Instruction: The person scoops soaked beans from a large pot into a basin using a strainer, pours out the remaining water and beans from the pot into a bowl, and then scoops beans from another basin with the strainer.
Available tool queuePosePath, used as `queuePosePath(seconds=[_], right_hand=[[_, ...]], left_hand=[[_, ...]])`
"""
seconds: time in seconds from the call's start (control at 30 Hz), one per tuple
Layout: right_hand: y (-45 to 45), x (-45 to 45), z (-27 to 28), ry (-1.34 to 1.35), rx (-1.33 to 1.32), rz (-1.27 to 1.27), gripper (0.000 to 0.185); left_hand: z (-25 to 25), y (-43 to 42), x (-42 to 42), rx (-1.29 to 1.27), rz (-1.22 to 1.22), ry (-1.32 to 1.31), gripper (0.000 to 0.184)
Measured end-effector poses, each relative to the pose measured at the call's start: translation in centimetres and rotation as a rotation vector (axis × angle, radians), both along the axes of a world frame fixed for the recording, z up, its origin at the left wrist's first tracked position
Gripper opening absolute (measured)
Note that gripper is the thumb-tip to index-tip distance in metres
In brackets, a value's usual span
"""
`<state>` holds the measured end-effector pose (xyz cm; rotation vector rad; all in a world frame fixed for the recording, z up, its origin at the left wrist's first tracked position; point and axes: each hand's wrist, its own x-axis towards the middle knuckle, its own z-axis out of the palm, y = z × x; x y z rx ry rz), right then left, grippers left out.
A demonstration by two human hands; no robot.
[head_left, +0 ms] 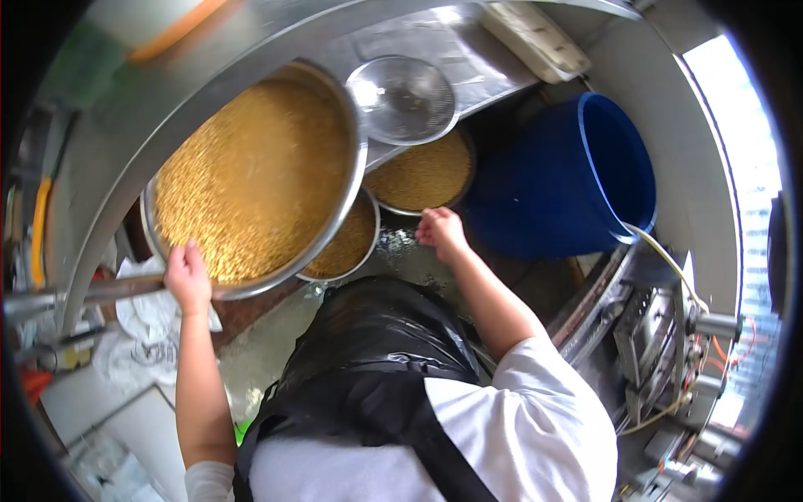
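A large metal basin at the upper left holds golden grains or beans under cloudy water. My left hand grips its near rim. In front of my body my right hand is closed, by the near edge of a second basin of golden grains. Whether its curled fingers hold anything is hidden. Between the hands, a smaller metal bowl of grains is partly covered by the large basin. A metal strainer rests on the steel counter, just beyond the second basin.
A big blue barrel lies tilted at the right, its mouth toward the right. Below it stands machinery with a hose. A white plastic tray is on the steel counter. White cloth or bags lie at left. The floor looks wet.
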<state>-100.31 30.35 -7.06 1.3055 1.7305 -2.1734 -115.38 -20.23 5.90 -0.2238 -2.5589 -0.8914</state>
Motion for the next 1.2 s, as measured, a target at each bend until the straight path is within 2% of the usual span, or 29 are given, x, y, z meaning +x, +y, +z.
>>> queuePosePath(seconds=[0.1, 0.13, 0.2, 0.23, 0.3, 0.47, 0.53, 0.63, 0.67, 0.73, 0.77, 0.8, 0.83, 0.93, 1.0, 1.03, 1.07, 1.13, 1.2], right_hand=[[1.7, 4.8, -3.7, -0.169, 0.422, 0.354, 0.029], [1.8, 6.8, -3.5, -0.134, 0.739, 0.496, 0.033], [3.2, 9.9, -2.7, -0.279, 0.703, 0.795, 0.037], [3.8, 11.4, -2.8, -0.281, 0.702, 0.779, 0.037], [4.7, 14.5, -2.9, -0.406, 0.793, 1.028, 0.039], [6.9, 20.2, -2.0, -0.411, 0.640, 0.905, 0.045], [7.1, 21.6, -0.6, -0.501, 0.611, 0.806, 0.045], [7.8, 23.6, -0.4, -0.515, 0.634, 0.735, 0.035], [7.7, 24.8, -2.0, -0.479, 0.685, 0.567, 0.030], [7.0, 25.3, 0.5, -0.459, 0.682, 0.385, 0.030], [6.3, 25.8, 0.7, -0.469, 0.680, 0.355, 0.030], [5.5, 26.6, 0.9, -0.403, 0.785, 0.273, 0.030], [4.6, 27.6, 1.2, -0.344, 0.895, 0.183, 0.030], [0.7, 29.6, 3.8, -0.334, 0.766, -0.045, 0.028], [-2.9, 31.4, 6.0, -0.283, 0.814, -0.137, 0.025], [-5.1, 32.1, 7.8, -0.283, 0.795, -0.221, 0.024], [-7.2, 32.9, 9.4, -0.280, 0.778, -0.302, 0.024], [-10.9, 35.6, 10.2, -0.280, 0.824, -0.345, 0.025], [-14.3, 39.0, 9.8, -0.331, 0.830, -0.365, 0.027]], left_hand=[[-0.5, -0.5, -0.3, -0.011, 0.009, -0.013, 0.041], [-0.4, -0.6, -0.3, -0.032, 0.020, -0.046, 0.042], [-0.5, -0.7, -0.4, -0.048, 0.019, -0.028, 0.043], [-0.4, -0.6, -0.4, -0.048, 0.003, -0.024, 0.043], [-0.2, -0.4, -0.4, -0.095, 0.023, -0.039, 0.043], [-0.5, -0.5, -0.8, -0.151, 0.018, -0.077, 0.044], [-0.8, -0.9, -0.9, -0.169, 0.026, -0.089, 0.043], [-0.5, -1.2, -1.3, -0.212, -0.002, -0.148, 0.043], [-0.2, -1.2, -1.6, -0.245, -0.040, -0.189, 0.043], [0.4, -0.7, -2.3, -0.229, -0.063, -0.245, 0.038], [0.5, 0.4, -2.3, -0.083, -0.111, -0.183, 0.035], [0.7, 2.0, -2.3, 0.066, -0.169, -0.128, 0.032], [0.9, 3.8, -2.5, 0.035, -0.219, -0.128, 0.027], [3.4, 14.3, 0.8, 0.199, -0.477, -0.109, 0.020], [4.7, 20.5, 3.9, 0.283, -0.765, -0.087, 0.013], [5.2, 22.7, 5.5, 0.250, -0.889, -0.097, 0.010], [6.5, 25.1, 7.3, 0.223, -1.034, -0.020, 0.014], [6.6, 28.0, 10.0, 0.158, -1.247, -0.072, 0.017], [5.8, 30.2, 12.5, 0.197, -1.373, -0.139, 0.017]])
